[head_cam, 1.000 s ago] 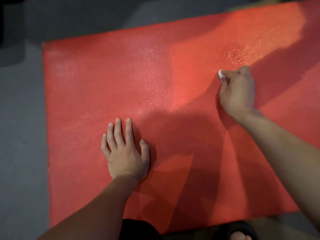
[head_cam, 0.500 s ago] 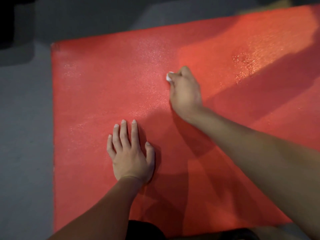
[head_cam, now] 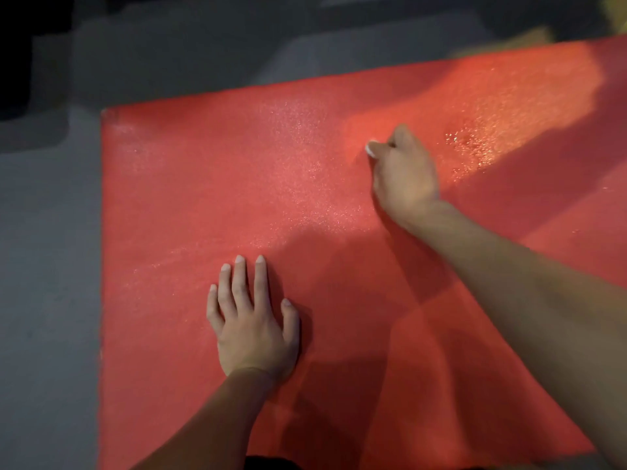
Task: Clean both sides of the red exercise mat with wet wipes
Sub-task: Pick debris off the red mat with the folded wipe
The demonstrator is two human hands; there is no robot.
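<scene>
The red exercise mat [head_cam: 190,205] lies flat on the floor and fills most of the view. My left hand [head_cam: 252,320] presses flat on it near the front, fingers straight and spread. My right hand [head_cam: 403,171] is curled around a wadded white wet wipe [head_cam: 371,149], of which only a small bit shows past the fingers. That hand rests on the mat's upper middle. A wet, glistening patch [head_cam: 471,147] lies just right of it.
Grey floor [head_cam: 44,266] borders the mat on the left and at the back. Dark shapes [head_cam: 20,62] sit at the far left corner. A brownish object [head_cam: 529,39] lies beyond the mat's far right edge.
My right hand swept the wipe left across the mat, then came back a little to the right. My left hand stayed flat in place.
</scene>
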